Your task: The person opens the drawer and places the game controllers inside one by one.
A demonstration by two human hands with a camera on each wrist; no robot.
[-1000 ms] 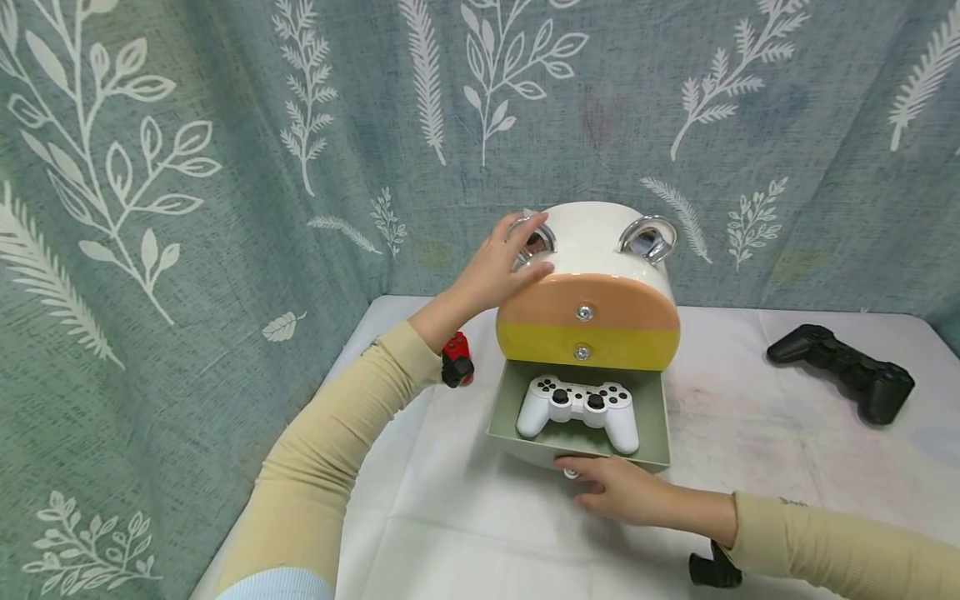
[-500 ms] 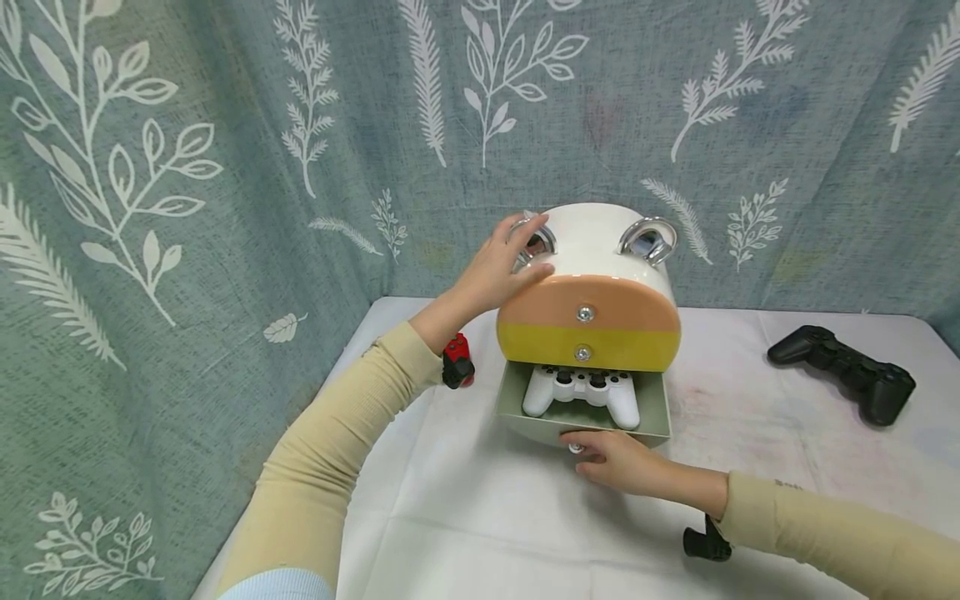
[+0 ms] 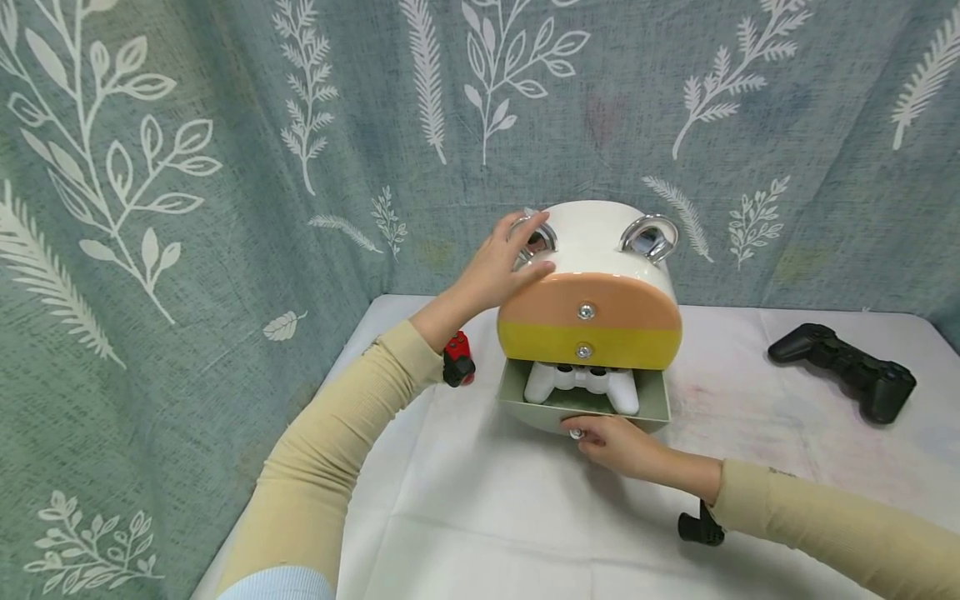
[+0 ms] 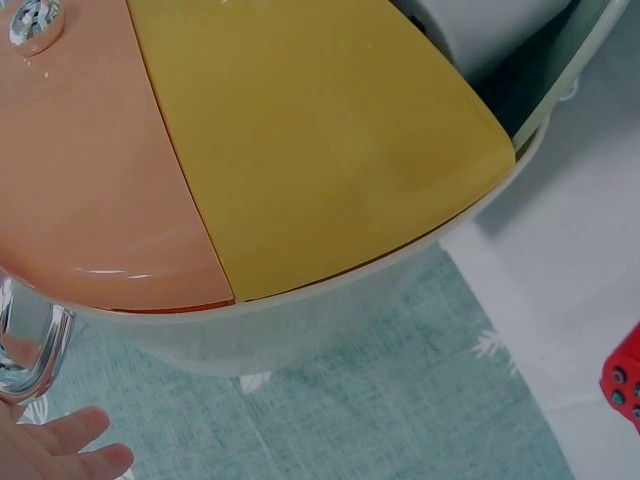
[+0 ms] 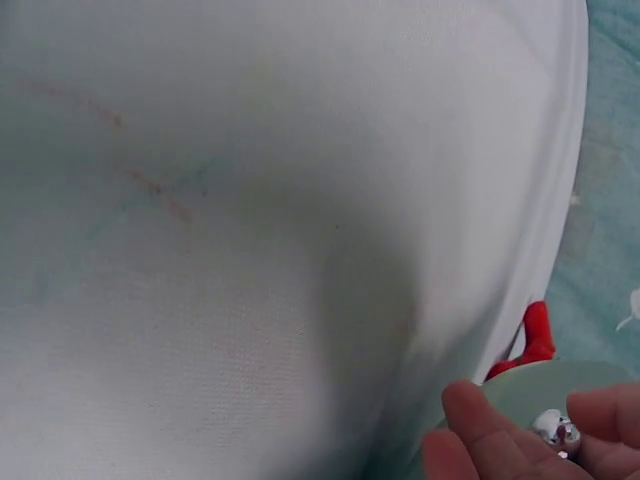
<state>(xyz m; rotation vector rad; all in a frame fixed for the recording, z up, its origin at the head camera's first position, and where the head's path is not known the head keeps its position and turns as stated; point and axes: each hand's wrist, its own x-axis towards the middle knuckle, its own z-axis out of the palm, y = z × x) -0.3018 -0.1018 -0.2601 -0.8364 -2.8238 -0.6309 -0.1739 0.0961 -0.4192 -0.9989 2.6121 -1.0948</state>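
Observation:
A small drawer box with a glossy white rounded top (image 3: 592,237) and orange and yellow drawer fronts (image 3: 588,304) stands on the table. Its green bottom drawer (image 3: 510,387) is partly out, holding a white game controller (image 3: 581,383) whose back part is hidden under the yellow drawer. My left hand (image 3: 498,262) rests on the top's left side, fingers spread by the silver ring (image 3: 538,237); its fingertips (image 4: 85,440) show at a corner of the left wrist view. My right hand (image 3: 618,446) holds the drawer's silver knob (image 5: 556,430) between thumb and fingers.
A black game controller (image 3: 843,371) lies at the right of the white-covered table (image 3: 465,508). A red controller (image 3: 459,346) lies left of the box, partly behind my left forearm. A leaf-patterned curtain (image 3: 360,100) hangs behind and along the left.
My right hand has moved toward the box, and the green drawer has slid inward with the white controller, more of which is now covered. The left hand has stayed put.

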